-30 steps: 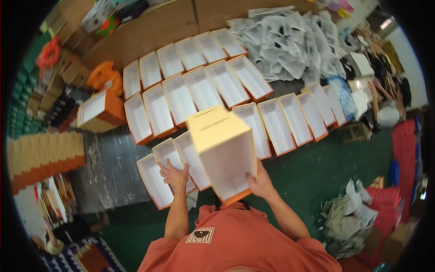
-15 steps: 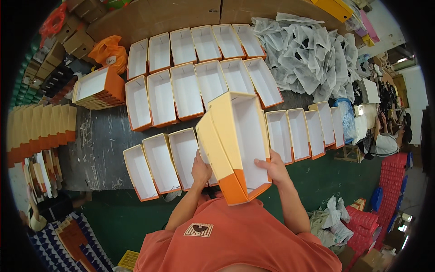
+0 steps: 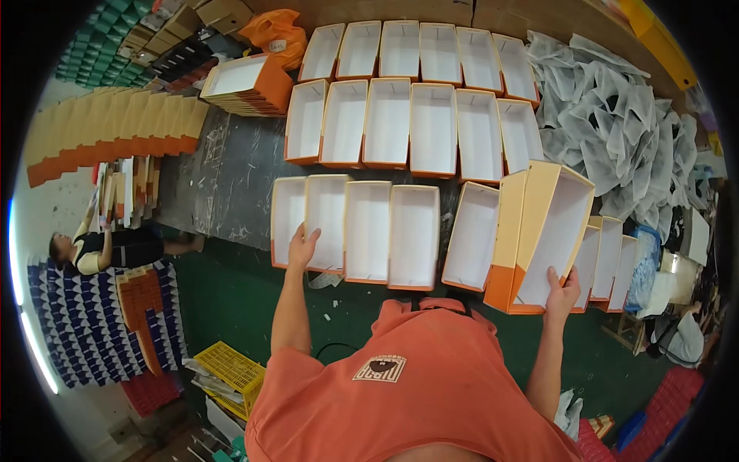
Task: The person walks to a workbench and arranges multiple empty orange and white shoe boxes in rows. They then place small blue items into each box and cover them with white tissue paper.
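Observation:
My right hand [image 3: 563,290] grips the near right wall of a cream and orange cardboard shoe box [image 3: 558,227], thumb inside and fingers outside. This box is tilted and seems nested in another like it. It sits over the right part of the front row, hiding some boxes behind it. My left hand [image 3: 304,248] is at the left end of that row, thumb and finger apart over the adjoining walls of two white-lined open boxes [image 3: 289,219]; whether it touches them I cannot tell. Beside them stand more open boxes [image 3: 414,239].
Two rows of open boxes [image 3: 387,123] stand farther back on the dark table [image 3: 223,173]. Nested boxes [image 3: 265,85] and an orange bag [image 3: 273,37] lie back left. Crumpled translucent sheets [image 3: 616,127] are piled right. A yellow crate [image 3: 231,369] and another person [image 3: 100,250] are left.
My left hand has left the raised box and moved left to the row's end. My right hand has carried the box right and lower. The whole view has swung left.

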The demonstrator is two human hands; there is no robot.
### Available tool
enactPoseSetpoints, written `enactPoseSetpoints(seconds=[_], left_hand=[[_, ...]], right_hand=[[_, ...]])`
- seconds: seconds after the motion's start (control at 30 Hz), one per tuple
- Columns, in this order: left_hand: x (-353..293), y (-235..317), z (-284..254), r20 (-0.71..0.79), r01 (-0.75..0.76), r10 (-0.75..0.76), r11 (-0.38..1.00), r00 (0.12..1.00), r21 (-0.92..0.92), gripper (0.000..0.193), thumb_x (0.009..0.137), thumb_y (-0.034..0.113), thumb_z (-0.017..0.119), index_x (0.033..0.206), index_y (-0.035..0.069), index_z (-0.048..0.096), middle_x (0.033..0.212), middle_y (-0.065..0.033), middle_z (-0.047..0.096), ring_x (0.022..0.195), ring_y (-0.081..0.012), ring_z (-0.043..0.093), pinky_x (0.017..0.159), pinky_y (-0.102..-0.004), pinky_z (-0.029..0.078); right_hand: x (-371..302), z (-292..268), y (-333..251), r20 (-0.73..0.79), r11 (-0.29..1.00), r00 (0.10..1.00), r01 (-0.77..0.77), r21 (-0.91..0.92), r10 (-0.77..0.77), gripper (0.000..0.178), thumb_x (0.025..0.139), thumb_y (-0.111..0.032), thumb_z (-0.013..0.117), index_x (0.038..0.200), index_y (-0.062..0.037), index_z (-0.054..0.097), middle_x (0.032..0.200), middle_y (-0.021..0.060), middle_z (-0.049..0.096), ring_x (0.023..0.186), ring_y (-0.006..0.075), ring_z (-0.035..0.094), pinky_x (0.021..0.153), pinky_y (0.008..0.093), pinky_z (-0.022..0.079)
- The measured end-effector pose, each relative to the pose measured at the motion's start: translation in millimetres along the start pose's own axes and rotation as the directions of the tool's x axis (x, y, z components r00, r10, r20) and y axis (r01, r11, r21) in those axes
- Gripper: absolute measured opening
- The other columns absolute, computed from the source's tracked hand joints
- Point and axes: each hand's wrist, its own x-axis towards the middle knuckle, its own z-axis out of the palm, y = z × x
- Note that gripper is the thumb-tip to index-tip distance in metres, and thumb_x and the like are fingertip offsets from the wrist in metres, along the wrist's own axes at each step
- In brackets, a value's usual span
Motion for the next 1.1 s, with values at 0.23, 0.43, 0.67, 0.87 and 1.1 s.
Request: enactPoseSetpoints(seconds=[0.23,0.43,0.67,0.87,1.1], left_hand=[[-8.4,2.8,49.7,0.16,-0.195,0.201,0.979,0.966,-0.056,0.091,0.083,0.027,0.075,0.154,-0.001,0.026,0.144,-0.0249,0.051,0.126,-0.0361,0.055,0.107,-0.0389,0.042],[-37.9,83.4,35.5,-0.029,-0.353,0.368,0.908,0.929,0.227,0.095,0.083,0.041,0.076,0.153,0.0,0.027,0.153,-0.0255,0.037,0.14,-0.0391,0.039,0.111,-0.0463,0.037],[-113.1,158.1,26.1,0.195,0.035,0.276,0.494,0.941,-0.869,0.082,0.097,0.027,0.058,0.159,0.005,0.009,0.158,-0.019,0.026,0.127,-0.026,0.05,0.106,-0.0368,0.04],[-77.9,113.2,-56.2,0.021,-0.112,0.18,0.697,0.983,-0.708,0.07,0.092,0.03,0.061,0.15,-0.002,0.037,0.121,-0.0137,0.062,0.095,-0.0178,0.063,0.078,-0.03,0.055],[39.5,13.2,-146.6,-0.231,-0.08,-0.174,0.609,0.957,-0.789,0.043,0.104,0.041,0.043,0.117,0.005,0.062,0.103,-0.0093,0.065,0.084,-0.0229,0.065,0.077,-0.038,0.055]], right_hand=[[7.6,27.8,-1.3,0.066,0.985,0.998,-0.037,0.169,0.026,0.029,0.089,-0.001,0.069,0.117,0.0033,0.061,0.106,0.0084,0.068,0.095,0.0143,0.063,0.086,0.0277,0.049],[-37.4,124.4,-23.4,0.09,0.978,0.975,0.206,-0.009,-0.205,0.019,0.088,-0.001,0.069,0.106,0.0009,0.063,0.093,0.0032,0.065,0.084,0.0107,0.057,0.076,0.0252,0.047],[-122.9,249.3,-64.3,0.273,0.923,0.895,0.38,-0.056,-0.352,0.01,0.088,-0.004,0.069,0.09,-0.0003,0.06,0.079,0.0053,0.06,0.072,0.0112,0.053,0.067,0.0262,0.045],[-158.0,325.9,-88.0,0.308,0.736,0.676,0.661,0.15,-0.67,0.01,0.089,-0.002,0.067,0.095,-0.0012,0.058,0.104,0.011,0.059,0.091,0.0189,0.058,0.08,0.0308,0.047],[-139.6,362.2,-31.3,0.227,0.906,0.903,0.289,0.308,-0.365,0.033,0.098,-0.004,0.058,0.127,-0.0024,0.045,0.125,0.0137,0.057,0.11,0.02,0.058,0.09,0.0326,0.047]])
